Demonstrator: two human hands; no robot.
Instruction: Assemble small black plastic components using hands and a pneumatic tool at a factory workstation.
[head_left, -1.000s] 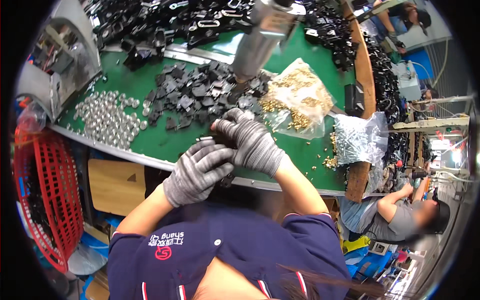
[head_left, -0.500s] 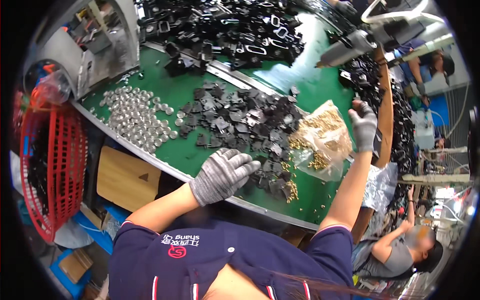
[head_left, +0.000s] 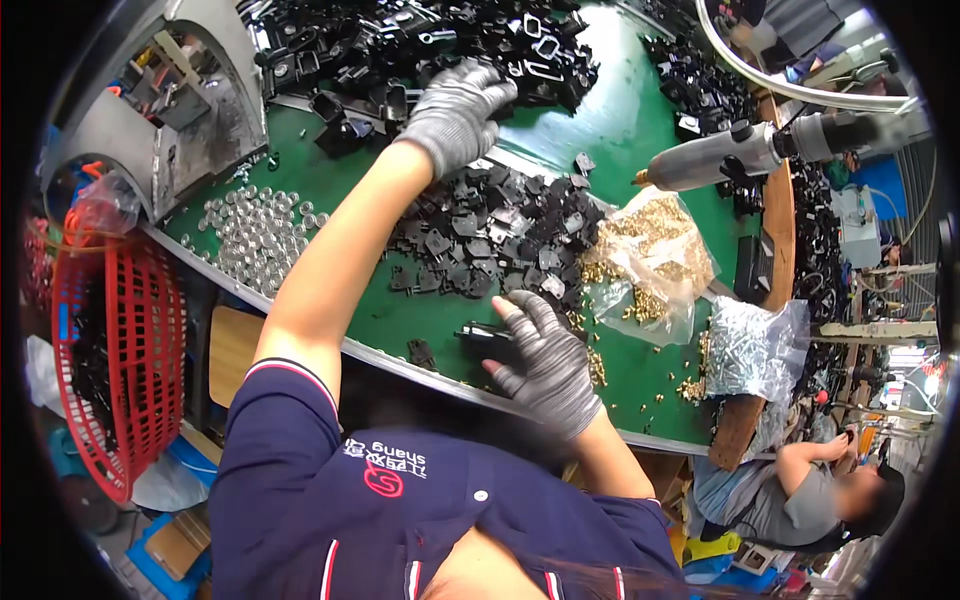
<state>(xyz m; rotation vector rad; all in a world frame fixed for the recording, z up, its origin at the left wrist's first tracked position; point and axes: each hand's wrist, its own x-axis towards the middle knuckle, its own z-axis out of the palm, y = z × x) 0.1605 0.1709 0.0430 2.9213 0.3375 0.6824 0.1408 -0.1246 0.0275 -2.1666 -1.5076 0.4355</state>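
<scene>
My left hand, in a grey knit glove, reaches to the near edge of the heap of black metal parts. Its fingers are stretched out, thumb apart, and no part shows in them. By the table's front edge is my right hand, gloved with bare fingertips, thumb and forefinger spread. A black part lies between those two fingers; I cannot see a grip on it. Small dark grey plates form a pile between my hands. A lone dark plate lies left of my right hand.
Clear round pieces lie on the left of the green table. Brass screws fill an opened plastic bag; a bag of silvery screws sits at right. A power screwdriver hangs above. A red basket stands left.
My left hand has gone from the front edge up to the black heap. My right hand has come back from the far right to the front edge. The screwdriver has shifted lower.
</scene>
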